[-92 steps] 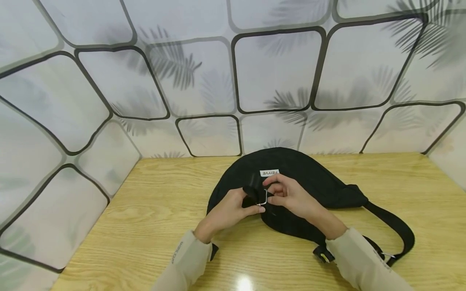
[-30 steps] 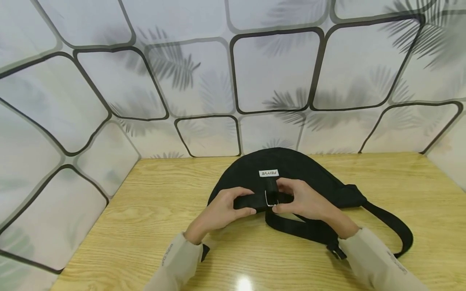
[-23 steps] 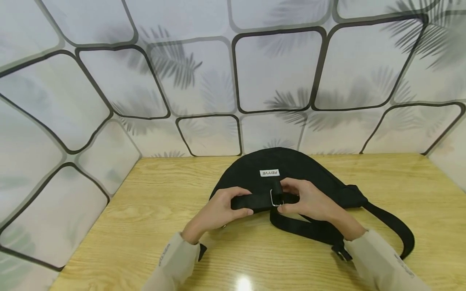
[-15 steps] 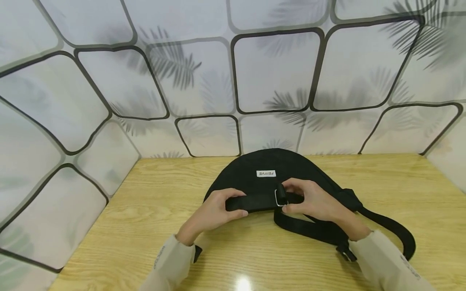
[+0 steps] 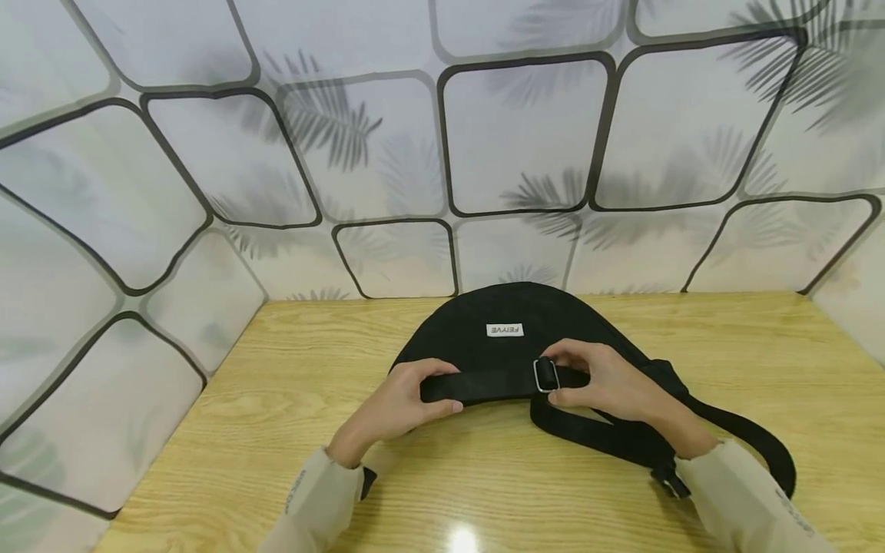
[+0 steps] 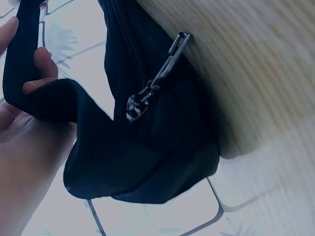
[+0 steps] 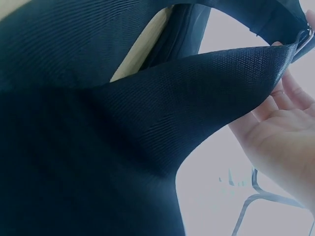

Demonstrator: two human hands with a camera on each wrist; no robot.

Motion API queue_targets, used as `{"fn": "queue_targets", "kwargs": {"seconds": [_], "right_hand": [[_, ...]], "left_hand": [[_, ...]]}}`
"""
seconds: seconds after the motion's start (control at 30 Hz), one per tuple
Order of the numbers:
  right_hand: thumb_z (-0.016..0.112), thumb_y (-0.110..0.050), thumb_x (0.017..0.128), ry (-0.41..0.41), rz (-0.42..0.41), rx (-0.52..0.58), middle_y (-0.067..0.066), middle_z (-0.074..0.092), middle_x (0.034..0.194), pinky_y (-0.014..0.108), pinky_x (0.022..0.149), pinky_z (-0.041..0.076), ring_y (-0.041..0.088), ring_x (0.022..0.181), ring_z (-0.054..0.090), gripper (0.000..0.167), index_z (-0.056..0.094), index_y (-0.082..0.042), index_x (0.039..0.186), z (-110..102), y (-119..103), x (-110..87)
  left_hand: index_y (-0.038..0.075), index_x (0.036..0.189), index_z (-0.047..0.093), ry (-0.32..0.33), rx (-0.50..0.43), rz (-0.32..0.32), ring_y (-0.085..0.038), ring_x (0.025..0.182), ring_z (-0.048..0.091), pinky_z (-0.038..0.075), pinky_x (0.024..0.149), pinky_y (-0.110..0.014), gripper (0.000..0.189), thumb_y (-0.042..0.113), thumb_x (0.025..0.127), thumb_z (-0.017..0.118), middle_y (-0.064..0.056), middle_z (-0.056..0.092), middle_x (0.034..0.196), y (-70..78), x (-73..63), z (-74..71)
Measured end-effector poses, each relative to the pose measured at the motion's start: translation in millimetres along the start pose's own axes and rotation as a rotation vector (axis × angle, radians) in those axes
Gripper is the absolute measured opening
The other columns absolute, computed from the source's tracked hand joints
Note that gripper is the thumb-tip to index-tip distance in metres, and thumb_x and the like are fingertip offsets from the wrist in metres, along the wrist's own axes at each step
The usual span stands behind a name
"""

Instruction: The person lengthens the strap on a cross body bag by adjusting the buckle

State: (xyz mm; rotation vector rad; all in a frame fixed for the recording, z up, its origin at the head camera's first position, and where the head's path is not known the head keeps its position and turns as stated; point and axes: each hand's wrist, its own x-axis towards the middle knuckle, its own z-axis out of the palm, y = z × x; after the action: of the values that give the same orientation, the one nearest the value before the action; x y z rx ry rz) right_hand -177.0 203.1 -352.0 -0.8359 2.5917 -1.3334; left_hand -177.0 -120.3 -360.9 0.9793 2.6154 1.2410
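A black crescent-shaped bag [image 5: 525, 307] with a small white label [image 5: 505, 330] lies on the table. Along its near edge my left hand [image 5: 408, 395] grips the black webbing strap [image 5: 477, 386], thumb below and fingers above. My right hand [image 5: 601, 376] pinches the strap at its silver metal slider [image 5: 536, 378]. Between both hands the webbing runs straight, and below the slider it bends into a loop. In the left wrist view, a metal zipper pull [image 6: 170, 61] hangs at the bag's end. The right wrist view shows wide ribbed webbing [image 7: 206, 83] passing to the fingers.
A black plastic buckle [image 5: 669, 480] lies beside the right sleeve, and more strap [image 5: 767, 442] curves out at the right. A small black end [image 5: 369, 482] pokes out by the left sleeve. Patterned cloth [image 5: 525, 138] backs the wooden table [image 5: 290, 384].
The hands have moved apart, left hand leftward, right hand rightward with the slider. The strap between them now runs longer and straighter, and the webbing that stood up at the slider lies lower.
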Motion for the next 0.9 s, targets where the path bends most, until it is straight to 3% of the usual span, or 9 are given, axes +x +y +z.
{"fn": "queue_targets", "kwargs": {"seconds": [0.57, 0.9], "right_hand": [[0.08, -0.014, 0.087, -0.006, -0.012, 0.023, 0.002, 0.063, 0.092, 0.029, 0.07, 0.047, 0.015, 0.079, 0.059, 0.044, 0.062, 0.0, 0.124, -5.3, 6.3, -10.6], [0.081, -0.01, 0.086, 0.028, 0.009, 0.004, 0.003, 0.062, 0.092, 0.029, 0.067, 0.047, 0.015, 0.077, 0.057, 0.043, 0.061, 0.002, 0.123, -1.0, 1.2, -9.8]], "left_hand": [[-0.001, 0.127, 0.065, 0.001, 0.079, 0.065, -0.033, 0.118, 0.06, 0.048, 0.099, -0.05, 0.041, 0.016, 0.092, 0.077, -0.014, 0.066, 0.125, -7.5, -1.7, -4.5], [-0.001, 0.132, 0.063, 0.001, 0.056, 0.025, -0.034, 0.126, 0.056, 0.045, 0.103, -0.051, 0.045, 0.016, 0.093, 0.077, -0.013, 0.063, 0.133, -1.6, 2.1, 0.8]]}}
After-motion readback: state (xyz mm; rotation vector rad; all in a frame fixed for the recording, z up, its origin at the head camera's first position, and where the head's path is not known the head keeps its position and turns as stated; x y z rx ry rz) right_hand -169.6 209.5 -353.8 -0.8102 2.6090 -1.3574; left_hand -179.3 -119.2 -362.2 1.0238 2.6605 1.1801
